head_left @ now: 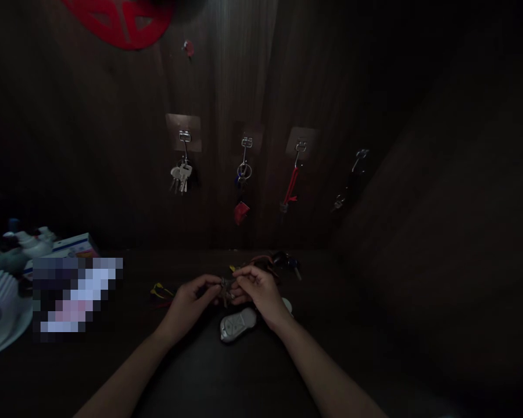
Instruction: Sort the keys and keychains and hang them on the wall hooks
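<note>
Between my two hands, above the dark surface, is a small bunch of keys (225,292). My left hand (197,295) pinches it from the left with thumb and forefinger. From the right, the fingers of my right hand (257,290) close on the same bunch, hiding part of it. Just below my hands lies a grey remote fob (238,325) with buttons. Behind my right hand more keys with dark heads (293,265) rest on the surface. A yellow-and-black looped item (161,292) lies left of my left hand, too dim to name.
On the dark wooden wall, metal hooks hold a key bunch (182,174), a key ring with a red tag (241,212), a red strap (291,187) and a small key (338,202). At left stand white bottles (33,244), a box and a white slatted appliance (0,302).
</note>
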{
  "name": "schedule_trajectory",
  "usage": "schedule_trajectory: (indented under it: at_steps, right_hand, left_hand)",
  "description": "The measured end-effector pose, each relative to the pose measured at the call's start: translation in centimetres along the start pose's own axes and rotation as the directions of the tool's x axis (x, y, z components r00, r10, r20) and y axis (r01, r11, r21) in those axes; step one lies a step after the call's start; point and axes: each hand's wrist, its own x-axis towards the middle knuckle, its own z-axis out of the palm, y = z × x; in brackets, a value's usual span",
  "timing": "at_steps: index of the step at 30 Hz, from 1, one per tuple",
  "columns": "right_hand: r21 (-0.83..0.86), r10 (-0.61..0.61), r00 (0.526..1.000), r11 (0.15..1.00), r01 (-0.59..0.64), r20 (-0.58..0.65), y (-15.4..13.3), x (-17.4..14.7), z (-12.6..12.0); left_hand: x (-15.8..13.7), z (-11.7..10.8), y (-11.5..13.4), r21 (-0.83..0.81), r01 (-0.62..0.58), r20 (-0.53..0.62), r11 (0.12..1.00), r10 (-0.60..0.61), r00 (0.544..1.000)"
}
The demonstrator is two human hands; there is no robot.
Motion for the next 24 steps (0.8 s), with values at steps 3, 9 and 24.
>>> schedule_trajectory:
  at_steps: [3, 9, 24]
  right_hand:
    - [0.024, 0.0, 1.0, 1.0, 0.001, -0.009, -0.07, 0.09, -0.17]
    - [0.025, -0.014, 1.0, 1.0, 0.014, -0.022, -0.14, 0.28, -0.33]
    - [-0.009, -0.038, 0.999, 0.999, 0.038, -0.015, -0.08, 0.1, 0.01]
  left_hand:
    - [0.1, 0.0, 0.13, -0.035, 0.025, 0.004, 0.999, -0.025, 1.0]
    - [0.18, 0.11, -0.22, -0.024, -0.002, 0.003, 1.0, 0.002, 1.0]
    - [-0.15, -0.23, -0.7, 0.012, -0.072, 0.032, 0.997, 0.072, 0.997]
